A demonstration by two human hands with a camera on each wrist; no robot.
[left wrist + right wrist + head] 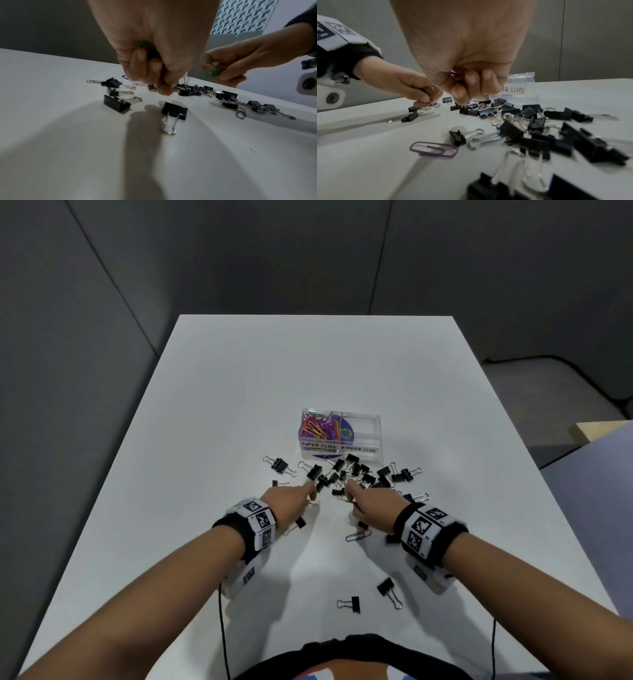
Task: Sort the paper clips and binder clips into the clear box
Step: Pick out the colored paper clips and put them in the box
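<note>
While both of your hands are down among the loose clips, keep to one kind at a time. Your left hand (291, 497) has its fingers curled round a green paper clip (145, 44) tucked in the palm, and its fingertips pinch a purple paper clip (435, 104) at the table (205, 405). Your right hand (371, 503) is curled too, holding a small bunch of coloured clips (456, 75), one of them green (213, 73).

The clear box (340, 433) stands just beyond the pile, its left half marked for paper clips and already holding a coloured heap (318, 428); the right half, marked for binder clips, looks to hold none. The black binder clips (356, 470) lie scattered between the box and your hands, with a few nearer your body.

I would judge you are finishing the paper clips first. One more purple paper clip (434, 149) lies flat just beside your right wrist; slide a fingertip under one end instead of pinching from above, since it lies thin against the surface. Then carry both handfuls to the left half and let go low, so nothing bounces across the divider.

The head view hides what your palms hold. Only the wrist views show the clips there, and the right wrist view alone shows the pinch at your left fingertips.
</note>
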